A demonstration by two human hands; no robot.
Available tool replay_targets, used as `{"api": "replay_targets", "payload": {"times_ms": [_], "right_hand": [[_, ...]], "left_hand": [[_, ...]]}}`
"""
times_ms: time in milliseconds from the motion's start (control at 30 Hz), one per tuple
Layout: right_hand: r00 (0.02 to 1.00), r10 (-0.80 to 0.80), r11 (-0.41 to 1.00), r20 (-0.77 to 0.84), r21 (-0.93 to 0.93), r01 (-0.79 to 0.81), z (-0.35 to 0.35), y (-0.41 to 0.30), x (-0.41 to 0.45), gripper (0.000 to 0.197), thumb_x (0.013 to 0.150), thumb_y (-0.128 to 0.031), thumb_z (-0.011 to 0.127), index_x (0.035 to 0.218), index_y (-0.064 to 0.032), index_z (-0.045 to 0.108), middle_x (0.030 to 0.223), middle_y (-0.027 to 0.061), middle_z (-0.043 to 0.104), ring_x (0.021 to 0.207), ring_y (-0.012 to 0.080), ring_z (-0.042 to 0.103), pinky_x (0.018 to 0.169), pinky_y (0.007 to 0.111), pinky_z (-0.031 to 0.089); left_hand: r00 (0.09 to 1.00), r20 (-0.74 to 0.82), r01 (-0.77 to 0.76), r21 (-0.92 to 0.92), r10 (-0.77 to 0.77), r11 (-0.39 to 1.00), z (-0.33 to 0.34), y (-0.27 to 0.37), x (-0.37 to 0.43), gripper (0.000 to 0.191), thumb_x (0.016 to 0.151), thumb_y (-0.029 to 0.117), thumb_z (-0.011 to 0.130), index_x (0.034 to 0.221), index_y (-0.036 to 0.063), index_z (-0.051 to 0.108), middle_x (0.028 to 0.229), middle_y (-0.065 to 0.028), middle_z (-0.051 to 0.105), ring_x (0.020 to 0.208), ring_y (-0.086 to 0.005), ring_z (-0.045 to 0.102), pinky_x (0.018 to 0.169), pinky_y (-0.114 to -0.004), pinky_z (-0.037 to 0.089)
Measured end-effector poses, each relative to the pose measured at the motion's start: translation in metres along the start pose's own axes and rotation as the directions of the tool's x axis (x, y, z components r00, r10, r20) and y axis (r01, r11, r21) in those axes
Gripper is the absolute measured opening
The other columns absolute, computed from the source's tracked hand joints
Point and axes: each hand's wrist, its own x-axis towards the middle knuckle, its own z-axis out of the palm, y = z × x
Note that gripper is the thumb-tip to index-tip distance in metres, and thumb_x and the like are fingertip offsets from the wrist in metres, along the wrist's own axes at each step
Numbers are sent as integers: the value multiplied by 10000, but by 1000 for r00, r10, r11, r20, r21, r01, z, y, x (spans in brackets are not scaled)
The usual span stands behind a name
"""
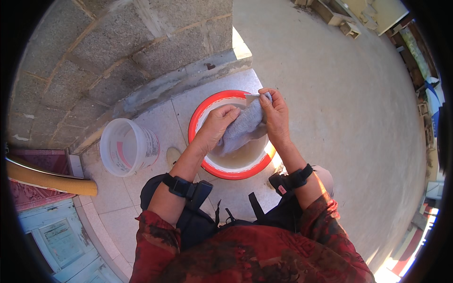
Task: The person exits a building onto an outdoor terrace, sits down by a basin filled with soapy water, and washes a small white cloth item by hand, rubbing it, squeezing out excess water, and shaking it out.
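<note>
A grey-blue cloth (244, 123) hangs stretched between both my hands, over a white basin with a red rim (231, 175). Cloudy water (235, 155) lies in the basin below it. My left hand (219, 125) pinches the cloth's left edge between thumb and fingers. My right hand (275, 111) grips its upper right corner, a little beyond the basin's rim. The cloth's lower part hangs close above the water; whether it touches the surface I cannot tell.
A translucent plastic bucket (122, 148) stands on the tiles (116, 194) left of the basin. A concrete-block wall (106, 53) rises behind it. Lower left are a worn light-blue door (63, 240) and a curved tan object (53, 177). Concrete floor (339, 106) stretches to the right.
</note>
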Motion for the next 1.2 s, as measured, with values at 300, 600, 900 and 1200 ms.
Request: {"api": "replay_targets", "payload": {"times_ms": [300, 600, 900, 1200], "right_hand": [[905, -297, 397, 304, -823, 406, 37, 10, -16, 161, 850, -188, 451, 960, -74, 481, 779, 157, 595, 737, 325, 570, 639, 373, 440], [940, -173, 444, 293, -829, 340, 54, 7, -33, 182, 852, -189, 453, 1007, -94, 456, 742, 143, 587, 656, 335, 567, 603, 409, 433], [953, -146, 492, 265, -817, 302, 46, 10, -25, 155, 862, -181, 424, 983, -85, 436, 743, 152, 584, 682, 325, 574, 603, 402, 439], [984, -163, 641, 72, -750, 161, 10, 35, 1, 189, 887, -190, 416, 981, -46, 496, 830, 138, 577, 778, 232, 570, 679, 308, 433]], "left_hand": [[886, -452, -113, -427, -103, 897, 43, -16, 9, 191, 874, 181, 445, 823, 23, 538, 768, -23, 544, 692, -81, 495, 632, -240, 416], [933, -352, -143, -561, -79, 815, 10, -21, 17, 233, 871, 203, 433, 796, 12, 543, 755, -45, 544, 663, -89, 486, 618, -259, 409], [909, -382, -43, -484, -167, 874, 29, -13, 7, 259, 888, 182, 355, 825, 11, 539, 768, -44, 545, 724, -98, 495, 647, -256, 418], [972, -215, 52, -211, -98, 976, 33, -22, 3, 253, 899, 212, 417, 925, -12, 533, 814, -39, 556, 680, -88, 504, 640, -258, 420]]}}
